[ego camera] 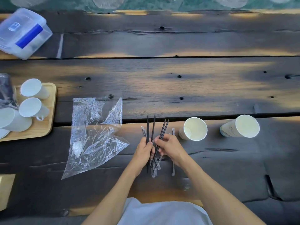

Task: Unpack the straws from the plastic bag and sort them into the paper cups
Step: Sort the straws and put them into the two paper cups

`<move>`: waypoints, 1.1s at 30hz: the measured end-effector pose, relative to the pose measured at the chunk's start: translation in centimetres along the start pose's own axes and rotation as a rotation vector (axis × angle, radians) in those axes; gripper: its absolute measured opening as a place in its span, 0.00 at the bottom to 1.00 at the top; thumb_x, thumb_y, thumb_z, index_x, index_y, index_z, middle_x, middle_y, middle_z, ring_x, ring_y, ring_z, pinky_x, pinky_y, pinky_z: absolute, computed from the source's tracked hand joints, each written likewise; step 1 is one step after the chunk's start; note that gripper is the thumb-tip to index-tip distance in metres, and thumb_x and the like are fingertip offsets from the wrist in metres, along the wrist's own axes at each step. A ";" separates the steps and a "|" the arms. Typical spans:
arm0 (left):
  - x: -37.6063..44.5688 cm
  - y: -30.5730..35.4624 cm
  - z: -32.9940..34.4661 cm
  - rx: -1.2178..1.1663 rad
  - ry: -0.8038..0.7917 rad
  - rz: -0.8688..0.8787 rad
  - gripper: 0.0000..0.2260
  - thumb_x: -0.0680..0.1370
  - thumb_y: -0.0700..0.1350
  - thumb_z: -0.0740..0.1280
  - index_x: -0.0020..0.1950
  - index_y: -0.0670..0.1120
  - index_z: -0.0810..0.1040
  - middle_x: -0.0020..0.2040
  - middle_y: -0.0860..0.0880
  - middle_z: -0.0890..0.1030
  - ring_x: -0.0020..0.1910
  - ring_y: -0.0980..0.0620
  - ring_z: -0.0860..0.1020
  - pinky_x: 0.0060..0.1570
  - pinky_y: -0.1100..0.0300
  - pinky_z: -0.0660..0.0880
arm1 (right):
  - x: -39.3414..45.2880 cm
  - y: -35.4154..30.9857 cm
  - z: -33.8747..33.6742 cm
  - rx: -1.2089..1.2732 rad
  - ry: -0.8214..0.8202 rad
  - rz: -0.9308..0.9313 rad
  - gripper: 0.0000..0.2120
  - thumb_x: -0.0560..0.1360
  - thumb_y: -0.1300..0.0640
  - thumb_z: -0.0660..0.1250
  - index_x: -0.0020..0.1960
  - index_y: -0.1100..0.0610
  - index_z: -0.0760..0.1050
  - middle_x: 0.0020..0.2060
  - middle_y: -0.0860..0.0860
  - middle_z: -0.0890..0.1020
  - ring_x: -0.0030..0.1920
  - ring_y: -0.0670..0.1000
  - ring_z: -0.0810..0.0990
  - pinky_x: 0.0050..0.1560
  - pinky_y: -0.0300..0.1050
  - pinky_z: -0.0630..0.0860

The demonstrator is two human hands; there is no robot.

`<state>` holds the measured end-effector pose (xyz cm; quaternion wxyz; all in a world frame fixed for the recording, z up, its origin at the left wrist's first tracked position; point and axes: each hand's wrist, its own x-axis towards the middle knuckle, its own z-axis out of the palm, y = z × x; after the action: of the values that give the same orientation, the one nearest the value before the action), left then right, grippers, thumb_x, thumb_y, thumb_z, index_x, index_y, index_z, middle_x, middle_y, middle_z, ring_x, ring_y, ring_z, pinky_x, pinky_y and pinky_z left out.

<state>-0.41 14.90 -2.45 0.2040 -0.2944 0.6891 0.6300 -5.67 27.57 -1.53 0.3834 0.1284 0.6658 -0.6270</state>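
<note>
My left hand (145, 149) grips two bare black straws (148, 127) that point away from me. Close beside it, my right hand (168, 146) pinches two more black straws (164, 129), tilted to the right. Under both hands, several straws in clear wrappers (155, 169) lie on the dark wooden table. The clear plastic bag (95, 135) lies flat and crumpled to the left of my hands. To the right stand two paper cups, the nearer cup (194, 129) and the farther cup (241, 126), both with nothing visible inside.
A wooden tray (47, 120) at the left holds several white cups (31, 88) and a mug. A clear plastic box with a blue part (24, 33) sits at the far left corner. A light wooden block (5, 190) shows at the near left edge.
</note>
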 end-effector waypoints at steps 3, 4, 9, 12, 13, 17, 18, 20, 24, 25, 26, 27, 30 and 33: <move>-1.1 0.3 0.2 0.003 -0.073 0.058 0.08 0.83 0.45 0.54 0.54 0.45 0.71 0.41 0.43 0.80 0.39 0.50 0.77 0.45 0.47 0.77 | -1.0 -0.8 0.4 0.028 -0.003 -0.057 0.10 0.78 0.63 0.66 0.49 0.72 0.78 0.26 0.57 0.73 0.23 0.49 0.67 0.23 0.42 0.70; -1.5 0.5 0.3 -0.011 -0.098 0.070 0.09 0.84 0.45 0.54 0.56 0.45 0.71 0.41 0.44 0.81 0.38 0.51 0.78 0.44 0.50 0.77 | -1.3 -0.9 0.4 0.053 -0.016 -0.073 0.10 0.77 0.63 0.67 0.48 0.72 0.78 0.26 0.57 0.71 0.23 0.50 0.67 0.23 0.43 0.71; -3.1 1.8 0.0 -0.088 -0.261 0.101 0.14 0.86 0.45 0.52 0.58 0.39 0.74 0.34 0.50 0.76 0.32 0.53 0.74 0.41 0.57 0.74 | -2.9 -1.7 0.0 0.084 -0.137 -0.104 0.12 0.76 0.62 0.69 0.51 0.72 0.76 0.27 0.57 0.79 0.21 0.55 0.75 0.27 0.47 0.75; -4.1 2.0 -0.4 -0.316 -0.427 0.018 0.11 0.85 0.42 0.53 0.57 0.39 0.72 0.32 0.49 0.72 0.30 0.52 0.70 0.37 0.58 0.71 | -3.6 -2.3 -0.7 0.171 -0.241 -0.076 0.15 0.76 0.63 0.69 0.61 0.68 0.74 0.42 0.61 0.84 0.34 0.59 0.82 0.33 0.50 0.80; -4.5 2.1 -0.5 -0.368 -0.496 -0.013 0.09 0.85 0.43 0.54 0.56 0.40 0.72 0.33 0.48 0.71 0.30 0.52 0.68 0.35 0.58 0.71 | -3.9 -2.5 -1.0 0.205 -0.291 -0.068 0.15 0.77 0.64 0.68 0.62 0.66 0.72 0.50 0.62 0.84 0.41 0.61 0.82 0.36 0.51 0.80; -4.9 2.8 -0.5 -0.391 -0.642 -0.039 0.12 0.82 0.47 0.60 0.49 0.38 0.74 0.32 0.47 0.69 0.26 0.55 0.65 0.26 0.63 0.64 | -5.7 -3.5 -2.9 0.311 -0.394 -0.141 0.07 0.77 0.65 0.64 0.54 0.63 0.71 0.51 0.64 0.83 0.34 0.54 0.80 0.36 0.48 0.74; -4.7 3.0 -0.3 -0.357 -0.642 -0.028 0.13 0.82 0.48 0.61 0.49 0.38 0.75 0.32 0.47 0.71 0.26 0.55 0.65 0.25 0.64 0.64 | -6.2 -3.7 -3.5 0.332 -0.389 -0.175 0.04 0.77 0.66 0.64 0.51 0.63 0.71 0.50 0.66 0.82 0.34 0.55 0.80 0.36 0.48 0.74; -4.5 3.4 0.0 -0.212 -0.615 0.017 0.14 0.83 0.48 0.61 0.50 0.38 0.79 0.34 0.45 0.76 0.28 0.53 0.71 0.30 0.62 0.69 | -7.3 -3.9 -4.5 0.354 -0.321 -0.236 0.02 0.78 0.68 0.62 0.50 0.64 0.71 0.48 0.68 0.81 0.40 0.60 0.82 0.39 0.52 0.77; -3.8 3.3 0.4 0.020 -0.381 0.049 0.15 0.83 0.49 0.62 0.57 0.38 0.79 0.47 0.45 0.83 0.44 0.51 0.79 0.48 0.57 0.77 | -9.5 -5.6 -7.3 0.431 0.091 -0.427 0.07 0.78 0.69 0.60 0.46 0.60 0.74 0.41 0.59 0.84 0.50 0.60 0.83 0.56 0.54 0.80; -3.5 3.1 0.3 0.006 -0.292 0.033 0.14 0.82 0.49 0.62 0.58 0.39 0.79 0.48 0.45 0.83 0.45 0.50 0.80 0.49 0.56 0.77 | -10.0 -6.3 -8.2 0.467 0.178 -0.497 0.07 0.77 0.67 0.61 0.45 0.57 0.75 0.40 0.57 0.85 0.51 0.59 0.84 0.58 0.53 0.80; -3.1 2.9 0.2 -0.022 -0.205 0.008 0.13 0.82 0.47 0.62 0.57 0.39 0.78 0.48 0.44 0.82 0.43 0.50 0.80 0.47 0.56 0.77 | -10.3 -6.8 -9.3 0.495 0.258 -0.556 0.07 0.78 0.66 0.60 0.45 0.56 0.74 0.41 0.56 0.86 0.52 0.59 0.84 0.59 0.53 0.79; -2.8 2.7 0.1 -0.048 -0.123 -0.022 0.12 0.82 0.46 0.62 0.57 0.39 0.78 0.47 0.43 0.82 0.41 0.49 0.79 0.43 0.58 0.77 | -10.5 -7.2 -10.2 0.510 0.331 -0.600 0.09 0.80 0.68 0.59 0.46 0.57 0.72 0.41 0.56 0.86 0.53 0.59 0.83 0.60 0.54 0.79; -1.9 1.7 0.0 -0.136 0.070 -0.118 0.09 0.81 0.41 0.62 0.54 0.38 0.78 0.41 0.43 0.80 0.33 0.50 0.76 0.33 0.62 0.74 | -9.5 -7.1 -11.7 0.451 0.505 -0.628 0.13 0.81 0.71 0.56 0.46 0.56 0.72 0.45 0.58 0.84 0.55 0.60 0.82 0.64 0.58 0.75; -1.4 0.7 -0.1 -0.183 0.153 -0.185 0.09 0.82 0.39 0.60 0.54 0.37 0.79 0.40 0.43 0.80 0.32 0.50 0.76 0.32 0.62 0.74 | -7.5 -6.0 -11.1 0.269 0.606 -0.571 0.16 0.78 0.70 0.58 0.43 0.52 0.75 0.47 0.57 0.84 0.54 0.56 0.82 0.66 0.58 0.74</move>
<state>0.22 15.00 -0.97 0.1804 -0.4210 0.6122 0.6445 -8.45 39.16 7.07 -0.0382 0.1660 0.6695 -0.7230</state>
